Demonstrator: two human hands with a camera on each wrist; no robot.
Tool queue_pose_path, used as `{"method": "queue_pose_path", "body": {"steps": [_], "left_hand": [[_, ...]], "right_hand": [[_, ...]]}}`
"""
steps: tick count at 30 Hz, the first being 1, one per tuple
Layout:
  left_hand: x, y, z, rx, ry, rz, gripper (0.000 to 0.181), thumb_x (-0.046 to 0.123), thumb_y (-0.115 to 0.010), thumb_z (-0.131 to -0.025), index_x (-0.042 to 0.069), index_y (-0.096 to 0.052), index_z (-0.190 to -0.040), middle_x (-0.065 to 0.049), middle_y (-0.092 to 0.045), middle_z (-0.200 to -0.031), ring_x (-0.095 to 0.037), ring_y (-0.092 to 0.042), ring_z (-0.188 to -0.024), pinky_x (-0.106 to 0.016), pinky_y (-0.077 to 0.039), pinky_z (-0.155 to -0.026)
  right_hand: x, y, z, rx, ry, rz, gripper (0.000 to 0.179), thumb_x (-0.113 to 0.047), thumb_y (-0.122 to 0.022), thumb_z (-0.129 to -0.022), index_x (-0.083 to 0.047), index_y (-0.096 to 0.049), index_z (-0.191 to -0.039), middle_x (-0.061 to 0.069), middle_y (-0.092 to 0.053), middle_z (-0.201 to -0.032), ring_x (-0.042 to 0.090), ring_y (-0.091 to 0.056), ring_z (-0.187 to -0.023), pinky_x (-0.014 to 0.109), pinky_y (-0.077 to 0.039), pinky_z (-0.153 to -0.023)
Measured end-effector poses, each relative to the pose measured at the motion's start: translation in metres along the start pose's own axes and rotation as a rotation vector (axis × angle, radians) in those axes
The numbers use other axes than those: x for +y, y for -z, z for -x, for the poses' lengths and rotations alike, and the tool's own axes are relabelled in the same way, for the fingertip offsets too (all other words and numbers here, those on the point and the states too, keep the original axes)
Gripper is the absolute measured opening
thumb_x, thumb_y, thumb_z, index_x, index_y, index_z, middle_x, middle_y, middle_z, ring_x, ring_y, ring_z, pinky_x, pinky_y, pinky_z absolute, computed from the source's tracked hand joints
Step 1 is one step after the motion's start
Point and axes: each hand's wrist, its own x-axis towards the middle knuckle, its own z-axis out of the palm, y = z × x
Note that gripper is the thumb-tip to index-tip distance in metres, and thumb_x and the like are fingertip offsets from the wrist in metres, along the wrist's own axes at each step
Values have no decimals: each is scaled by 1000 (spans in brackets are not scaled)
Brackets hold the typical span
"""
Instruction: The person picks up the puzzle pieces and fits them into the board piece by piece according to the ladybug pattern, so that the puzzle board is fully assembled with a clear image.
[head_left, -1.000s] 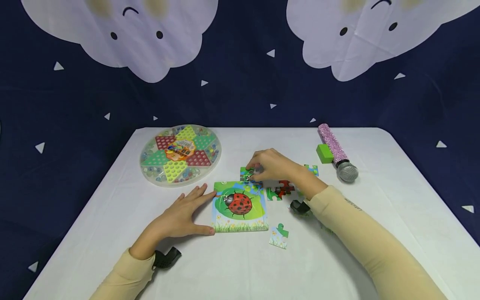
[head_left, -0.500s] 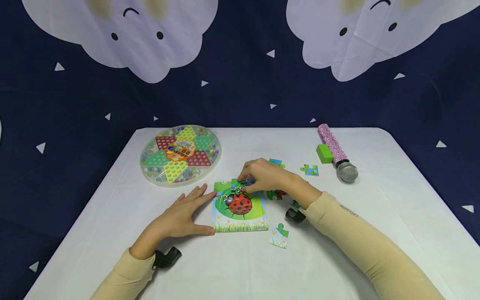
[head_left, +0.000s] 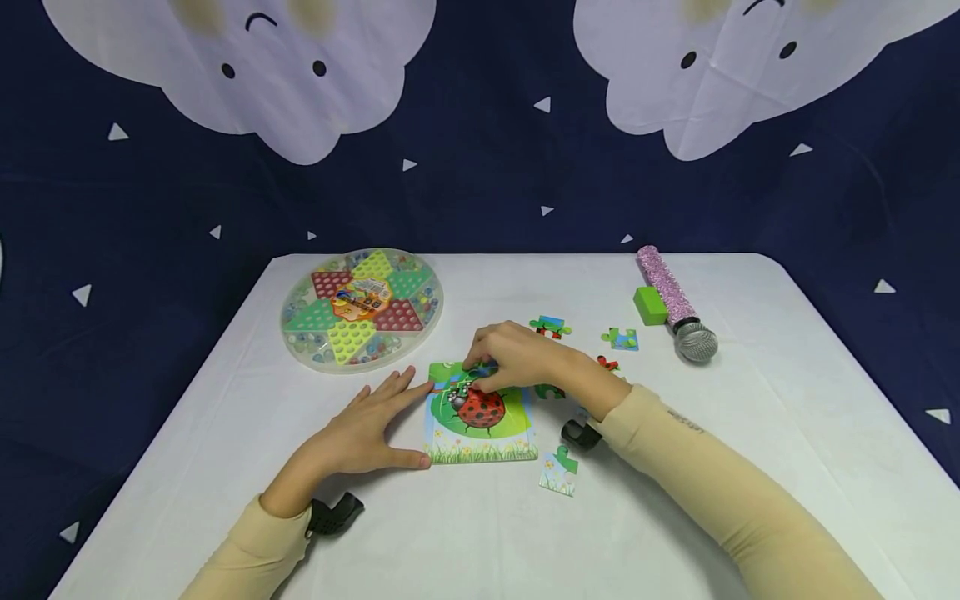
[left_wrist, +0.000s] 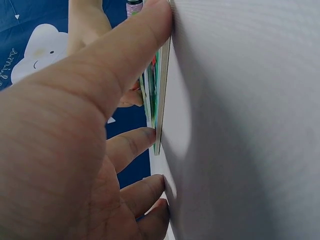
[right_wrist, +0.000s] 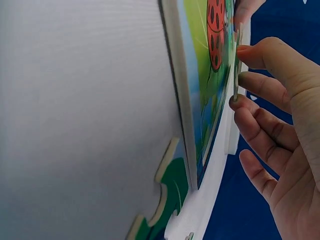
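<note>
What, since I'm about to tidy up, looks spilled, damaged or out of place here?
Only the clouds on the dark backdrop look odd: in the head view, their mouths sit above their eyes, as if upside down. I see no spill or damage; loose puzzle pieces beside the ladybug board seem ordinary.

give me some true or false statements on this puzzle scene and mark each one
1. The right hand pinches a puzzle piece. True.
2. The left hand touches the ladybug board. True.
3. Every piece is on the board. False: several loose pieces lie on the table beside it.
4. The green block sits beside the pink microphone. True.
5. The microphone lies left of the board. False: it lies to the right.
</note>
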Motion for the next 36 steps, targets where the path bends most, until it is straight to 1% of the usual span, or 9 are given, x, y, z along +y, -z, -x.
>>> {"method": "queue_pose_path", "body": {"steps": [7,14,21,29,36], "left_hand": [[0,0,0,-4,1,5,106,60,-88,-83,21,-39,-168,-19,-20,-179,-47,-18,-166,-77,-14,-128],[0,-1,0,-2,0,3,106,59,-88,-83,20,-39,-168,-19,-20,-179,-47,-18,-166,-78,-14,-128],[0,0,-1,-2,4,-2,106,60,-88,-83,21,-39,-168,-18,-20,-180,-46,-18,-166,-77,-15,-128],[-1,0,0,-6,3,3,106,61,-87,-83,21,-39,-168,-19,-19,-180,-46,-17,-166,-77,-14,-128],[0,0,-1,-9,-1,9,105,59,-88,-83,20,-39,-168,-19,-19,-179,-47,-17,-166,-78,-14,-128]], "right_hand": [[-2,0,-4,-14,0,-30,31,-26,-81,-95,-12,-82,-122,2,-77,-120,12,-68,-98,27,-59,-86],[-2,-3,-7,-25,4,-73,34,-26,-82,-95,-10,-81,-125,4,-77,-122,13,-68,-100,27,-58,-89],[-3,-6,-10,-30,-4,-70,35,-27,-83,-95,-10,-80,-125,4,-76,-120,14,-68,-100,28,-59,-89],[-6,-9,-13,-45,-21,-96,36,-27,-83,-95,-10,-80,-126,3,-75,-121,14,-68,-102,29,-59,-91],[-8,-10,-17,-55,-34,-97,36,-25,-83,-94,-8,-80,-126,5,-75,-122,16,-70,-105,30,-60,-95]]}}
